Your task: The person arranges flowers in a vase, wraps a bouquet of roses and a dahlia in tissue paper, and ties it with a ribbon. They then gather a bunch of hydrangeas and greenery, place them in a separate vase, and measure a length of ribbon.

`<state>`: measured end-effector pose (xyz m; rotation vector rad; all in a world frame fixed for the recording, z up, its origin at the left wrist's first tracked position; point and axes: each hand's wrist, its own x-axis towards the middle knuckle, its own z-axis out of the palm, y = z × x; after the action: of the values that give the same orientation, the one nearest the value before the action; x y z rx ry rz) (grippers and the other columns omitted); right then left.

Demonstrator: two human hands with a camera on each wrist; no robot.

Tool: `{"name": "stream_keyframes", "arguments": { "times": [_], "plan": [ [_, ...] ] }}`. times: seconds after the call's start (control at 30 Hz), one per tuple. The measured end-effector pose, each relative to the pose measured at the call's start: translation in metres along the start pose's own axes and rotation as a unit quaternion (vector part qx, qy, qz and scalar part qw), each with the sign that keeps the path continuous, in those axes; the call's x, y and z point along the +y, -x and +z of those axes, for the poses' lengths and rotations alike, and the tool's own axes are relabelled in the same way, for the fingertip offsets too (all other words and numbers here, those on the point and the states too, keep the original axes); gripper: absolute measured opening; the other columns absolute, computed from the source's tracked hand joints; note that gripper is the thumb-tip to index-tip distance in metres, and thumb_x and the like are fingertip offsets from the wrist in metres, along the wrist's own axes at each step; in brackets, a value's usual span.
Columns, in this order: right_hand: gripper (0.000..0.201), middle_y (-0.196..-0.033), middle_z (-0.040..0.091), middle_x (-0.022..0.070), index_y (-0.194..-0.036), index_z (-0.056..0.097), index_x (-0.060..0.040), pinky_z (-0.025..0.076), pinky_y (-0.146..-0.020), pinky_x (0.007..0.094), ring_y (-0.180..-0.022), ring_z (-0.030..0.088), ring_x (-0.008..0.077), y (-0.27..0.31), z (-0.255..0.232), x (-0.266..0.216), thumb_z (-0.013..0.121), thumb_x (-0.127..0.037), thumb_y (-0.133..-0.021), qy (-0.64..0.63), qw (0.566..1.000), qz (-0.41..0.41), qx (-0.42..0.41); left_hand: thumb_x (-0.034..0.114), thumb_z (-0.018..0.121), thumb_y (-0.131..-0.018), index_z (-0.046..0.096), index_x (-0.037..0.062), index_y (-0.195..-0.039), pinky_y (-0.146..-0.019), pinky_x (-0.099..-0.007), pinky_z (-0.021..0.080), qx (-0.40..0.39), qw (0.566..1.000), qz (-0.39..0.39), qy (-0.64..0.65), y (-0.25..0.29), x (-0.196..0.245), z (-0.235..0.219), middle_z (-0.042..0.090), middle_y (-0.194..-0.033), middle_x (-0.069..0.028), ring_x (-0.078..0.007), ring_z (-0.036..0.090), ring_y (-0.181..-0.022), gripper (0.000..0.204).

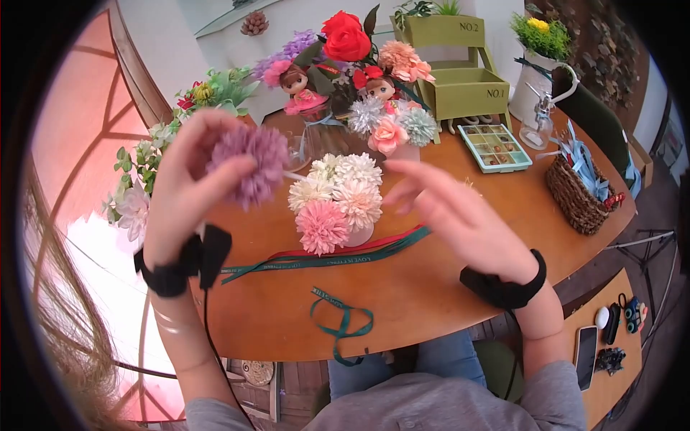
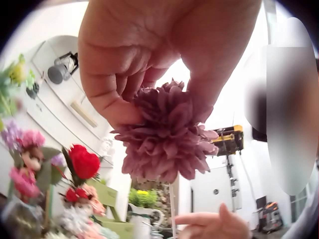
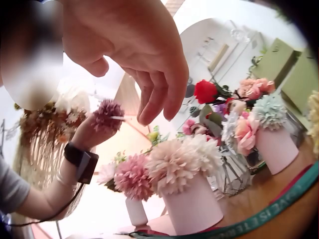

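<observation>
A purple flower [image 1: 260,164] is pinched by its head between thumb and fingers of the left hand [image 1: 188,179], raised over the table's left side; its pale stem points right. In the left wrist view the purple petals [image 2: 167,144] fill the middle, below the left hand [image 2: 159,45]. The right hand [image 1: 460,215] hovers with relaxed fingers and holds nothing, right of a light pot [image 1: 359,235] bearing pink, cream and white flowers [image 1: 332,226]. In the right wrist view this pot [image 3: 193,206] stands below the right hand [image 3: 132,55].
Red and green ribbons [image 1: 338,260] lie before the pot, a loose green ribbon [image 1: 343,323] nearer the front edge. Behind stand a doll bouquet [image 1: 313,100], green shelf [image 1: 467,93] and divided box [image 1: 494,149]. A wicker basket [image 1: 575,197] and white jug [image 1: 532,82] stand right.
</observation>
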<state>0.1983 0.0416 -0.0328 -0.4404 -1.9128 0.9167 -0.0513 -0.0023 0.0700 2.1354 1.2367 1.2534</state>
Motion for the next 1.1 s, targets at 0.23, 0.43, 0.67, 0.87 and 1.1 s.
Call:
{"name": "stream_keyframes", "arguments": {
  "times": [0.23,0.43,0.67,0.87,1.1],
  "plan": [
    [0.034,-0.086,0.055,0.0056,-0.107,0.049,0.0017,0.039,-0.077,0.0239,-0.081,0.049,0.0113,0.003,-0.031,0.003,0.035,-0.024,-0.091,-0.126,0.991,0.045,0.029,0.006,0.062,-0.072,0.046,0.0014,-0.087,-0.06,-0.0171,0.042,-0.063,0.986,-0.048,-0.147,-0.041,-0.017,0.01,0.052,-0.079,0.0001,-0.0049,0.051,-0.072,0.022],
    [0.03,-0.085,0.056,0.0049,-0.102,0.052,0.0014,0.039,-0.076,0.0245,-0.083,0.049,0.0116,0.006,-0.03,0.0,0.037,-0.022,-0.09,-0.069,0.997,0.042,0.013,0.015,0.069,-0.067,0.048,0.0022,-0.081,-0.051,-0.021,0.037,-0.086,0.97,0.041,-0.224,-0.048,-0.029,0.033,0.049,-0.072,-0.0004,-0.0062,0.044,-0.058,0.028],
    [0.026,-0.084,0.056,0.0048,-0.096,0.055,0.0012,0.041,-0.073,0.0246,-0.08,0.05,0.0115,0.005,-0.027,-0.001,0.038,-0.017,-0.089,-0.042,0.997,0.061,0.012,0.028,0.065,-0.069,0.05,-0.0002,-0.086,-0.063,-0.0307,0.044,-0.164,0.955,0.038,-0.243,-0.04,-0.059,0.048,0.055,-0.076,-0.0146,-0.0265,0.055,-0.073,0.036],
    [0.022,-0.084,0.056,0.005,-0.097,0.055,0.0001,0.041,-0.072,0.0243,-0.079,0.051,0.0116,0.002,-0.026,0.007,0.044,-0.016,-0.087,-0.022,0.994,0.111,0.007,0.023,0.056,-0.079,0.048,0.002,-0.105,-0.07,-0.0276,0.043,0.003,0.991,0.035,-0.129,-0.005,-0.055,0.028,0.049,-0.097,-0.0085,-0.0176,0.051,-0.085,0.034],
    [0.03,-0.099,0.052,0.0089,-0.11,0.046,-0.0035,0.042,-0.073,0.0253,-0.084,0.052,0.0165,-0.01,-0.006,0.037,0.048,-0.017,-0.083,0.135,0.988,0.065,-0.039,0.014,0.044,-0.084,0.048,0.0026,-0.113,-0.092,-0.0322,0.032,-0.052,0.98,0.093,-0.167,0.011,-0.062,0.021,0.047,-0.118,-0.0101,-0.0225,0.041,-0.112,0.031]
  ]
}}
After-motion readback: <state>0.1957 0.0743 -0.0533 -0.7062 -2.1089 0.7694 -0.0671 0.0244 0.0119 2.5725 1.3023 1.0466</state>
